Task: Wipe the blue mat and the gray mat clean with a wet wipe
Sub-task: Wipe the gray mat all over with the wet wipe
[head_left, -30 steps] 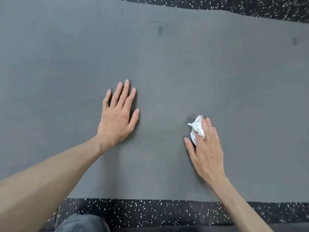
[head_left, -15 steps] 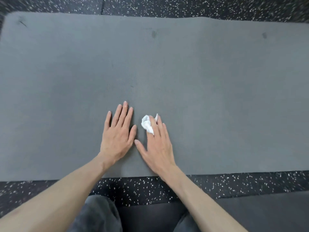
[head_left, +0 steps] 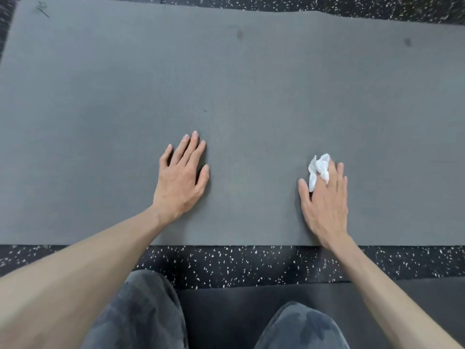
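On the left, the left hand (head_left: 181, 182) lies flat, fingers straight, bracing the gray mat (head_left: 251, 84) on the speckled floor (head_left: 226, 263). Further right, the right hand (head_left: 324, 200) presses a crumpled wet wipe (head_left: 317, 170) under straight fingers near the mat's front edge. Dark spots remain near its far edge, and no blue mat is visible, so much likely remains.
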